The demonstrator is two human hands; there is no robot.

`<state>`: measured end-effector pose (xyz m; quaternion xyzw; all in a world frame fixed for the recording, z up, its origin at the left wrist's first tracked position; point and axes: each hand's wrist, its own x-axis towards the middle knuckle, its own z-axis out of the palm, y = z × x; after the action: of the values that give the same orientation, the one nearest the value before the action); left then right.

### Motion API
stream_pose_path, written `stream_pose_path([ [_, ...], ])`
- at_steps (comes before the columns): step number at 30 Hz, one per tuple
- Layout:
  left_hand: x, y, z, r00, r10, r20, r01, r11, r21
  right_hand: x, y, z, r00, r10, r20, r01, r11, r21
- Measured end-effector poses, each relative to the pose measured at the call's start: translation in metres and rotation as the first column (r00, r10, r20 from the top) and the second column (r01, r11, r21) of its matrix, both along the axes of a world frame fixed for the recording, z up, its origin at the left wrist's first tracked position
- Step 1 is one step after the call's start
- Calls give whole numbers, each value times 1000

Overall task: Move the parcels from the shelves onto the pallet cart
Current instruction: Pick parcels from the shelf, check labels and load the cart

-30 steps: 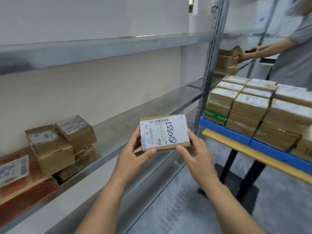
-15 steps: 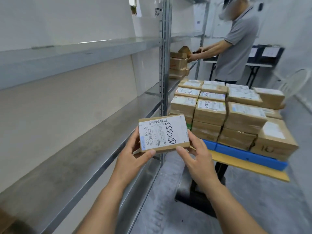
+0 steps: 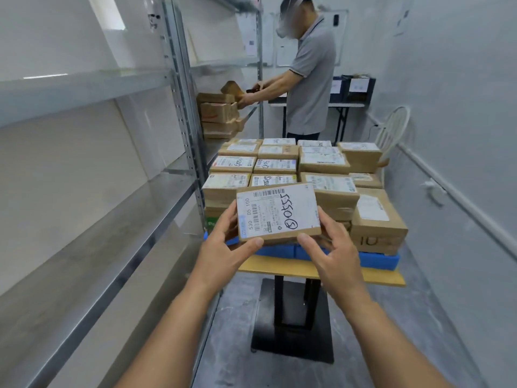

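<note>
Metal shelves [image 3: 84, 247] run along your left. Your left hand [image 3: 221, 253] grips the left end of the labelled parcel [image 3: 277, 214], your right hand [image 3: 333, 253] the right end. The parcel is in the air, at the near edge of the loaded pallet cart [image 3: 377, 261].

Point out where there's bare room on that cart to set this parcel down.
The parcel could go on the lower box at the stack's front right corner. Its top is bare and it is bordered on its left by the taller stacked parcels, which sit packed edge to edge. The blue pallet and yellow board show only narrow bare strips.
</note>
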<state>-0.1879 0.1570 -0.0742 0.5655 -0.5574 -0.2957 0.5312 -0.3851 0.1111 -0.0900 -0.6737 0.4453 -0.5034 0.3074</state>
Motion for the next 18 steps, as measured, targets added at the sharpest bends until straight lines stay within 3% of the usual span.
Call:
stream_pose_path([
  [10, -125, -150, 35, 988, -136, 73, 136, 991, 7, -124, -126, 22, 983, -168, 76, 172, 984, -37],
  [18, -217, -269, 62, 961, -168, 219, 174, 985, -12, -215, -232, 48, 970, -244, 14, 244, 970, 2],
])
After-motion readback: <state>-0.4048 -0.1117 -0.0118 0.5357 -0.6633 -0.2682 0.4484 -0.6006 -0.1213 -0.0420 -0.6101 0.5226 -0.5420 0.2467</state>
